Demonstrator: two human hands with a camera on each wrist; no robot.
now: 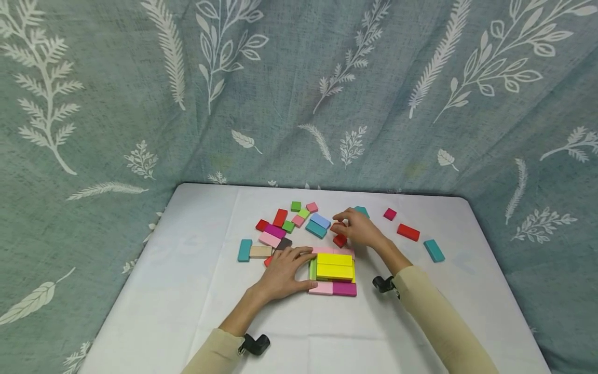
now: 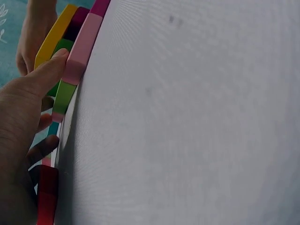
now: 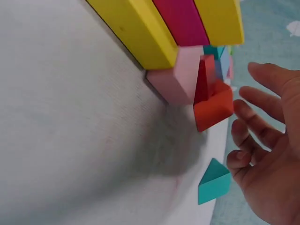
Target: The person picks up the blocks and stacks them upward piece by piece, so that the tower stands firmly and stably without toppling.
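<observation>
stacked blocks [image 1: 334, 267] sit near the middle of the white tabletop [image 1: 317, 348] in the head view, two yellow bars side by side on top, a pink block [image 1: 320, 288] and a magenta block [image 1: 344, 289] along the near edge. the left hand [image 1: 282, 272] is at the stack's left side, thumb and forefinger spread apart. the right hand [image 1: 362, 228] is over the red blocks [image 1: 340, 240] just beyond the stack, fingers bent; whether they touch anything, i cannot tell from here. loose blocks [image 1: 274, 230] lie beyond the left hand.

from the left wrist, the thumb tip lies against the end of the pink block, the other fingers apart and pinching nothing that shows.

from the right wrist, the fingers are loosely curved and separate, with no block between them; the red blocks are just beside the fingertips, and a teal triangular block [image 3: 214, 183] lies near.

the blocks look like painted wood: probably light, stiff and hard to break, but smooth enough to slide if bumped. a red one is best taken by two opposite flat faces, a yellow bar by its long sides.
</observation>
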